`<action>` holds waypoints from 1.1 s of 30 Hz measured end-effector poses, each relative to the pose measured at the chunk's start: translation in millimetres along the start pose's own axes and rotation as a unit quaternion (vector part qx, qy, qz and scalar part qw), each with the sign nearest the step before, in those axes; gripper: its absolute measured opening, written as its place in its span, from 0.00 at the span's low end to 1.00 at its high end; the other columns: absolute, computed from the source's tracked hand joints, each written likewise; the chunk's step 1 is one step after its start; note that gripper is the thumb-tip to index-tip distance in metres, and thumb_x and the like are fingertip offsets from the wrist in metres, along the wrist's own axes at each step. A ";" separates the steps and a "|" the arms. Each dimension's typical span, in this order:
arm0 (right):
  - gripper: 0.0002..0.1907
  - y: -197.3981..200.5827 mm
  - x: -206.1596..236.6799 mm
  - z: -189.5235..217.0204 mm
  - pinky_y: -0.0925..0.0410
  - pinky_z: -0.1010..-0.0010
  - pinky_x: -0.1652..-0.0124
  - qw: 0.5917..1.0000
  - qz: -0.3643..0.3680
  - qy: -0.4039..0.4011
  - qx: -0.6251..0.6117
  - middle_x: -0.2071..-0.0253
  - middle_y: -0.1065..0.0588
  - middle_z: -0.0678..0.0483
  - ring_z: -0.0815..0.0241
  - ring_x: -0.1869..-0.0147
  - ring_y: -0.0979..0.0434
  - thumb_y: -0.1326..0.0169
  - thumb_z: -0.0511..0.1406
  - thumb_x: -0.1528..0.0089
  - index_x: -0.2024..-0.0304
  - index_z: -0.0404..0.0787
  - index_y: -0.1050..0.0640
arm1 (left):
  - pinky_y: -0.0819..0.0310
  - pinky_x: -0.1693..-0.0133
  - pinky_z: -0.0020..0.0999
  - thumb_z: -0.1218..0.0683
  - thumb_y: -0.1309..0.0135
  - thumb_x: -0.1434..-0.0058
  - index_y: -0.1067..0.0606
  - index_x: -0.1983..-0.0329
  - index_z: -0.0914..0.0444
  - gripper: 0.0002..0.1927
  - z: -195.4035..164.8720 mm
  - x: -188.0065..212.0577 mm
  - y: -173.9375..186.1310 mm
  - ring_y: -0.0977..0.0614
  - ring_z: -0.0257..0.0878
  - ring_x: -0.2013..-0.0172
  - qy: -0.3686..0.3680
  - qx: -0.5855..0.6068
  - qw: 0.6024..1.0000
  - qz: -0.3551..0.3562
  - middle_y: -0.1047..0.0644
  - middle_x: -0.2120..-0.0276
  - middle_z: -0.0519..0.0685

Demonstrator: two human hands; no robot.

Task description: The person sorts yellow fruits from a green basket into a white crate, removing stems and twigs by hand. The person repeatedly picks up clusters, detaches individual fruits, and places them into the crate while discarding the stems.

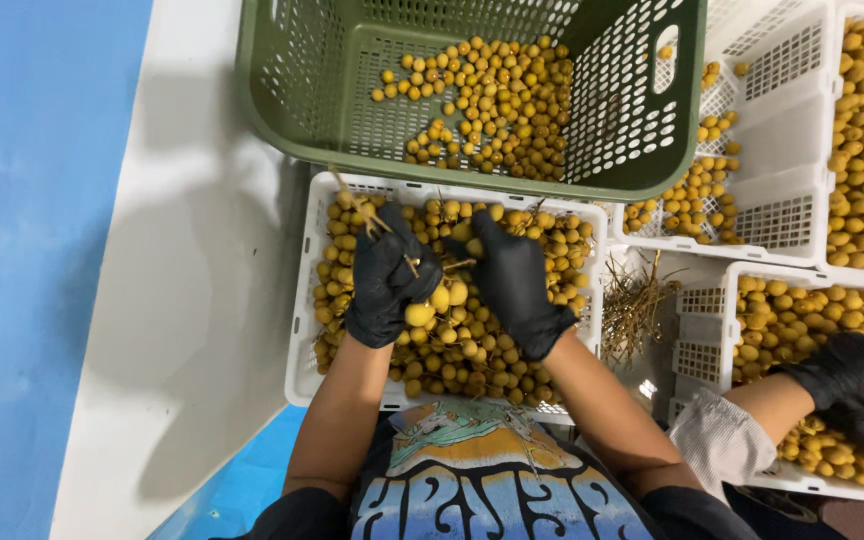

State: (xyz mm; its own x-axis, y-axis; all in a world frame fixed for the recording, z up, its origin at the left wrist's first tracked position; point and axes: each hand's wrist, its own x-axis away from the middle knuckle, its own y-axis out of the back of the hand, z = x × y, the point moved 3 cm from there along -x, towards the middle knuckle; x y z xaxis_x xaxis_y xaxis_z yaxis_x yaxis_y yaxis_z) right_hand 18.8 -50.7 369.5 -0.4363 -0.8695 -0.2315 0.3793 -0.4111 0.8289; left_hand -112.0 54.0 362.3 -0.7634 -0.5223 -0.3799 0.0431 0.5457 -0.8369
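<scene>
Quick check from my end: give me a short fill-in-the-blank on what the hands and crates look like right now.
1. Both the left hand and the right hand wear ____ gloves.
2. The hands work over a ____ crate full of small yellow fruit.
3. The crate beyond it, the green crate, holds loose fruit and is ____ in colour.
4. Bare stems lie to the ____ of the white crate.

Missing words: black; white; green; right

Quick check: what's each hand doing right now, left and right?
Left hand: closed on a fruit bunch by its twig.
Right hand: closed on a fruit of that bunch over the white crate.
</scene>
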 end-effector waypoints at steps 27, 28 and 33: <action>0.22 -10.3 30.9 19.1 0.34 0.75 0.64 0.635 0.367 -0.130 -0.667 0.61 0.27 0.52 0.67 0.65 0.30 0.56 0.33 0.25 0.29 0.32 0.33 | 0.45 0.89 0.28 0.49 0.46 0.29 0.35 0.69 0.62 0.17 -45.3 -11.8 -4.4 0.41 0.29 0.93 0.004 0.117 0.983 0.139 0.41 0.90 0.40; 0.22 -10.6 32.2 18.4 0.35 0.76 0.65 0.641 0.365 -0.129 -0.663 0.64 0.27 0.53 0.68 0.67 0.32 0.56 0.33 0.25 0.29 0.33 0.33 | 0.45 0.89 0.28 0.49 0.45 0.29 0.35 0.69 0.63 0.18 -44.3 -10.7 -3.3 0.41 0.29 0.93 0.007 0.110 0.985 0.135 0.41 0.90 0.40; 0.15 -11.2 30.2 24.0 0.36 0.77 0.71 0.692 0.323 -0.156 -0.626 0.69 0.29 0.55 0.69 0.72 0.31 0.54 0.33 0.27 0.38 0.37 0.31 | 0.46 0.88 0.27 0.49 0.45 0.29 0.35 0.68 0.62 0.16 -34.8 -2.3 6.6 0.41 0.29 0.92 -0.002 0.062 0.997 0.054 0.40 0.89 0.40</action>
State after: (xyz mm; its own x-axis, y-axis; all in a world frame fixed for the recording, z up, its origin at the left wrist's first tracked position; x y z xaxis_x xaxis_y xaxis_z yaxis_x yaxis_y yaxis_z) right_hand -18.2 -65.8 365.4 0.0744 -0.9612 0.2656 0.9019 -0.0487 -0.4291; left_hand -132.3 81.6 371.4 -0.7478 -0.4679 -0.4709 0.2041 0.5129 -0.8338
